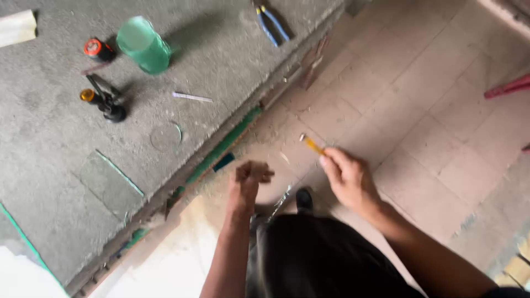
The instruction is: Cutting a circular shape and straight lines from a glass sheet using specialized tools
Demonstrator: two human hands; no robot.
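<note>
No signs or screens are seen. A green translucent plastic bottle (144,45) is laid on its side on the grey bench (49,138), a small red-capped black container (98,49) just beside it.

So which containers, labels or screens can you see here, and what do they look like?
No screens or signs.
Green translucent bottle: lying on the grey bench top, upper left.
Small round black container with an orange-red top: just left of the bottle.
Any labels are too blurred to make out.
</note>
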